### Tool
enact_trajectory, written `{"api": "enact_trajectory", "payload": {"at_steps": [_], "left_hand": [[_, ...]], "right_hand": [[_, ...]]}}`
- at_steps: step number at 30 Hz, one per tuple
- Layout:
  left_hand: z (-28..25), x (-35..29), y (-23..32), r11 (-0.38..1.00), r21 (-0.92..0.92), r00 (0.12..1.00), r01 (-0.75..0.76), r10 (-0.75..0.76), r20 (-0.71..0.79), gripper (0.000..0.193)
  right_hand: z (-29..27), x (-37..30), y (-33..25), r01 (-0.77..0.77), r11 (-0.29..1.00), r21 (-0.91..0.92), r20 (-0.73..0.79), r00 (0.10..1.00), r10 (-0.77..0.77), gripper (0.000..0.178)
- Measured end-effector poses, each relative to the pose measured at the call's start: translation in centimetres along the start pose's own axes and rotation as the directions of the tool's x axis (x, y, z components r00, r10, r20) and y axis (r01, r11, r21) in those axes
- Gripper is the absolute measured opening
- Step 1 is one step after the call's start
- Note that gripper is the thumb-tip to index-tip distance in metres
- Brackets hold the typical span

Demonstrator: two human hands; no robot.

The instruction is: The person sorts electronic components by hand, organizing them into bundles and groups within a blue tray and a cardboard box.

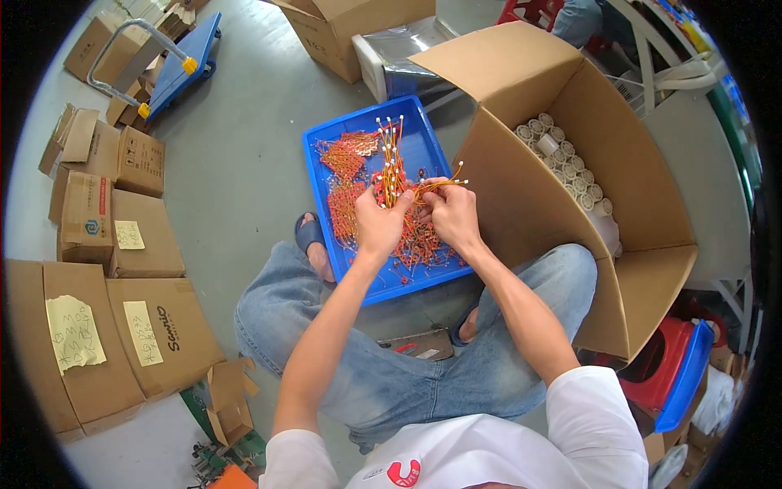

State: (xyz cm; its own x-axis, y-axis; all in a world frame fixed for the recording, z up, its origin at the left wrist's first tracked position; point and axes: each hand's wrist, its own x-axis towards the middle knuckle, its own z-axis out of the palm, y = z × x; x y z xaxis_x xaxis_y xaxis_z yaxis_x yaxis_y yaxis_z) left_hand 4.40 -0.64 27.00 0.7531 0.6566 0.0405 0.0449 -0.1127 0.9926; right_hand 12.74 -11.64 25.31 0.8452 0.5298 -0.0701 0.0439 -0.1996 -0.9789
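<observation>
Over a blue plastic tray point(417, 130), my left hand point(380, 225) is closed around a bundle of red and yellow wire leads point(393, 167). Small white connectors top the bundle, which points away from me. My right hand point(453, 215) sits just beside it, fingers pinched on several similar leads point(440, 184) whose white ends stick out to the right. Below both hands, loose red and orange leads point(423, 244) lie tangled in the tray's near half. Neater bundles point(342, 159) rest along its left side. My fingers hide part of the wires.
A large open cardboard box point(521, 171) stands right of the tray, holding several white cylindrical rolls point(570, 167). Stacked cartons point(147, 236) line the left wall. Farther back are a blue trolley point(183, 69) and another carton point(334, 37). A red stool point(664, 363) is at the right.
</observation>
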Motion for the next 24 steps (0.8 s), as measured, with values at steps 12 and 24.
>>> {"api": "enact_trajectory", "payload": {"at_steps": [12,24], "left_hand": [[-1.6,1.9,-0.7,0.833,-0.526,0.948,0.173,-0.286,-0.142,0.016],[0.7,0.2,-2.5,0.708,-0.608,0.864,0.361,-0.498,-0.067,0.010]], "right_hand": [[-1.2,-0.9,-2.7,-0.492,0.763,0.420,0.659,0.743,0.116,0.018],[1.0,-3.8,-2.4,-0.423,0.864,0.272,0.458,0.847,0.270,0.010]]}}
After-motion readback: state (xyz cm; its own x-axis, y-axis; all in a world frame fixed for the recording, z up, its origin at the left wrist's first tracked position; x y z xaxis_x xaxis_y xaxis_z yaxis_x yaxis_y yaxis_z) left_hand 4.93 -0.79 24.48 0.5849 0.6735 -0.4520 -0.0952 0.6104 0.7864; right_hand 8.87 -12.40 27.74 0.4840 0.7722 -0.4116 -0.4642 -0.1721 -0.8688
